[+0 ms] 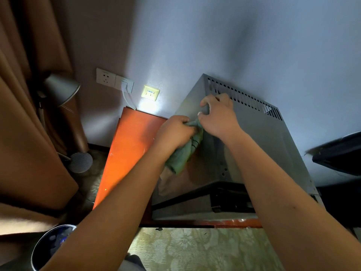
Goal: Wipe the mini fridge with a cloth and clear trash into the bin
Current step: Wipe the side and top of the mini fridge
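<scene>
The left hand (173,132) is clenching the cloth (184,153), hanging below it against the fridge (254,137); the right hand (216,114) is seemingly pinching its far end.

A brown curtain (25,114) hangs along the left side, reaching down to the patterned carpet (195,249). Beside it stands a floor lamp (60,90) with a grey shade tilted downward, its round base (81,162) resting on the carpet below. On the wall behind are a white power socket (105,77) and next to it a second plate with a white plug and cable (126,89) running down. Just right of that sits a small yellowish wall plate (151,92), with a bright patch of light beneath it. An orange wooden cabinet top (129,145) lies against the wall. At the right edge a dark object (340,151) juts in, too blurred to identify.
</scene>
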